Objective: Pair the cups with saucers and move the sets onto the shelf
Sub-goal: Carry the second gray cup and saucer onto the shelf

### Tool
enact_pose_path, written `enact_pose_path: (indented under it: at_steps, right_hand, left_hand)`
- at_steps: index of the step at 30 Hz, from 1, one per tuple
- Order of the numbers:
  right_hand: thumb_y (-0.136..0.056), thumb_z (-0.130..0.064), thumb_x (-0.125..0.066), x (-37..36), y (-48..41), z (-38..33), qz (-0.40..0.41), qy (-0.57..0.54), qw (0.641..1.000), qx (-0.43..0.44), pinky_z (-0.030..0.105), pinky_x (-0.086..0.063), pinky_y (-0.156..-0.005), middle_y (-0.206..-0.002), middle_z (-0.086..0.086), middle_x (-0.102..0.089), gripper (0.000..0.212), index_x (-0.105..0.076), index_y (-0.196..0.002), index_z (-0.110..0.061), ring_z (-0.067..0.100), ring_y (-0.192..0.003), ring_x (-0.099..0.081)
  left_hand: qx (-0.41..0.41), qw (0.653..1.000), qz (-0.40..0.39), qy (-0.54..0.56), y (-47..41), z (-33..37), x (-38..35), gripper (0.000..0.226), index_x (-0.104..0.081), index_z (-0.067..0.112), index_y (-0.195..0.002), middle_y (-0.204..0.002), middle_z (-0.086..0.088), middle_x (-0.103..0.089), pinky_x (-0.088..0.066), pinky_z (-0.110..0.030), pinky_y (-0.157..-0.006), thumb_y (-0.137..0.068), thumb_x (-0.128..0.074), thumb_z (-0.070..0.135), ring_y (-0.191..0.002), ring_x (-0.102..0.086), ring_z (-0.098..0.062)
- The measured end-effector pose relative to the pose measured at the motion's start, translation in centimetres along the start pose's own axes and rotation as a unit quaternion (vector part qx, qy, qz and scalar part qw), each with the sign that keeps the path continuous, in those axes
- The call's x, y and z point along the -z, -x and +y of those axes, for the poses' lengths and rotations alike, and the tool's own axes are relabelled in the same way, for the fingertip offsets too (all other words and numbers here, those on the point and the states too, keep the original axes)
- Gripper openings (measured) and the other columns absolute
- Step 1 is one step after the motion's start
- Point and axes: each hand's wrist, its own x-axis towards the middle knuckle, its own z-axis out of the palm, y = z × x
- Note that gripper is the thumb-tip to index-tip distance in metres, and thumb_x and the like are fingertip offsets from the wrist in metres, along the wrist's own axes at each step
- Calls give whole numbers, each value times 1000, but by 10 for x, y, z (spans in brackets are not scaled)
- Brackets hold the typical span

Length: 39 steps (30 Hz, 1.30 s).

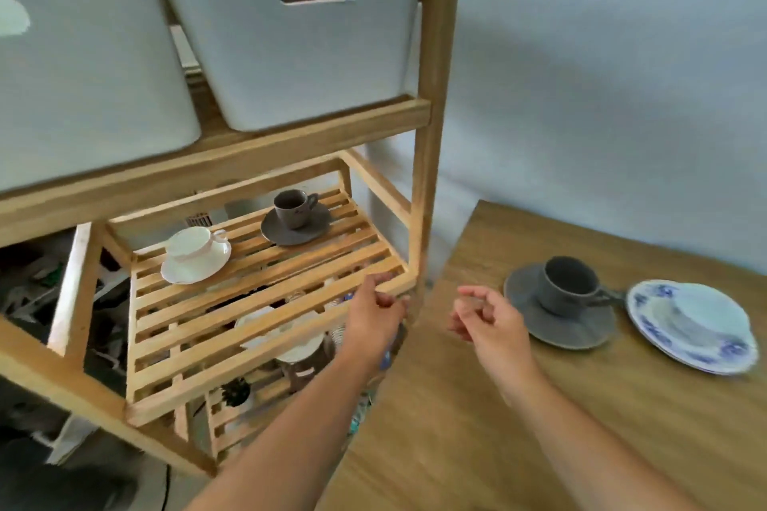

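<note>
On the slatted wooden shelf stand two sets: a white cup on a white saucer, and a dark grey cup on a dark grey saucer. On the wooden table at the right sits a grey cup on a grey saucer, beside a blue-and-white saucer. My left hand hovers at the shelf's front right corner, fingers loosely curled, holding nothing. My right hand is over the table left of the grey set, fingers partly curled, empty.
Two white storage bins fill the tier above the slatted shelf. The shelf's upright post stands between shelf and table. More crockery and clutter lie on lower tiers. A pale wall is behind the table.
</note>
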Motion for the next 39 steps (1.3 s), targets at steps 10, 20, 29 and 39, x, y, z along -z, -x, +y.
enact_pose_path:
  at_steps: [10, 20, 29, 39]
  right_hand:
    - [-90, -8, -57, 143, 41, 35, 132, 3, 990, -39, 31, -51, -67, -75, 8, -64, 12, -60, -101, -10, 20, -66, -60]
    - [-92, -15, -56, 163, -16, 41, 136, -18, 978, -155, 26, -55, -52, -83, 13, -64, 56, -32, -142, -9, 22, -60, -67]
    - [-92, -7, -53, 146, -41, 42, 151, 2, 976, -156, 26, -57, -48, -78, 20, -71, 46, -42, -137, -8, 22, -58, -70]
    - [-92, -2, -53, 127, -23, 38, 119, -38, 982, -142, 21, -55, -43, -76, 19, -68, 44, -44, -134, -8, 15, -47, -66]
  left_hand:
    - [29, 992, -117, -48, 37, 13, -127, 54, -44, 21, -133, -73, -1, -67, -54, -29, -75, -85, -70, 20, -78, -69, -17]
    - [95, 985, -133, -47, -8, 27, -151, 58, -41, 20, -143, -83, -14, -71, -60, -28, -53, -90, -65, 19, -58, -68, -16]
    - [79, 986, -136, -59, -20, 19, -159, 46, -46, 19, -138, -81, -15, -72, -60, -27, -53, -94, -58, 13, -55, -69, -17]
    - [101, 990, -102, 15, -2, 6, -127, 49, -44, 17, -140, -89, -17, -73, -59, -23, -51, -94, -59, 11, -54, -68, -15]
